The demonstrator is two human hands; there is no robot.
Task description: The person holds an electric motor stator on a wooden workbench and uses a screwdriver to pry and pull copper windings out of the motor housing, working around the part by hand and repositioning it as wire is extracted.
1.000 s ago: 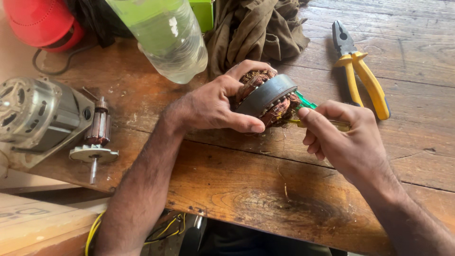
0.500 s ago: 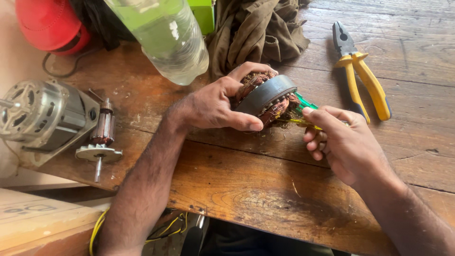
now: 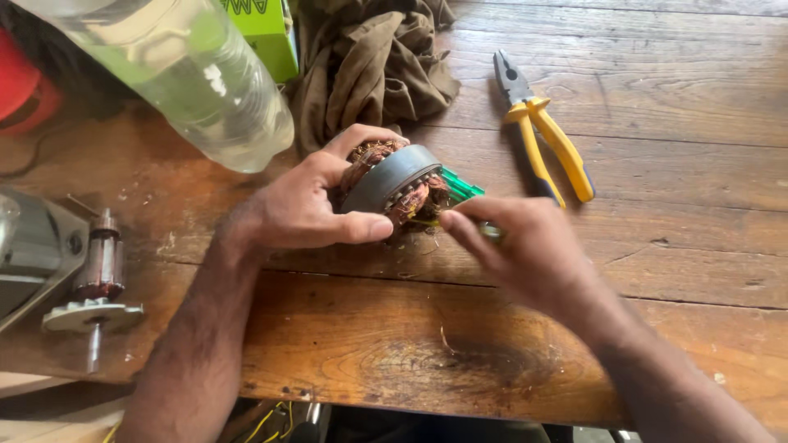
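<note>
1. Worn wooden workbench [image 3: 657, 246] with scratched, stained planks, seen from above.
2. Near the middle, the left hand [image 3: 300, 209] holds a motor stator [image 3: 392, 184]: a grey steel ring with copper windings bulging from both ends. Thumb below and fingers curled over the top clamp the ring, lifting it just above the planks.
3. Touching the windings from the right, the right hand [image 3: 525, 246] is blurred. Its fingers are closed around a green-handled tool [image 3: 461, 187], probably a screwdriver; the tip is hidden.
4. Handling judgement: the stator looks heavy and rigid at the steel ring, the safest place to hold. Its thin copper wire looks easy to nick or bend, so it should not be squeezed.
5. Around it: yellow-handled pliers [image 3: 542, 135] lie well apart to the right, a brown crumpled cloth [image 3: 369, 61] just behind, a clear plastic bottle [image 3: 189, 74] upper left, and a motor armature [image 3: 98, 279] beside a motor housing [image 3: 29, 254] at far left.
</note>
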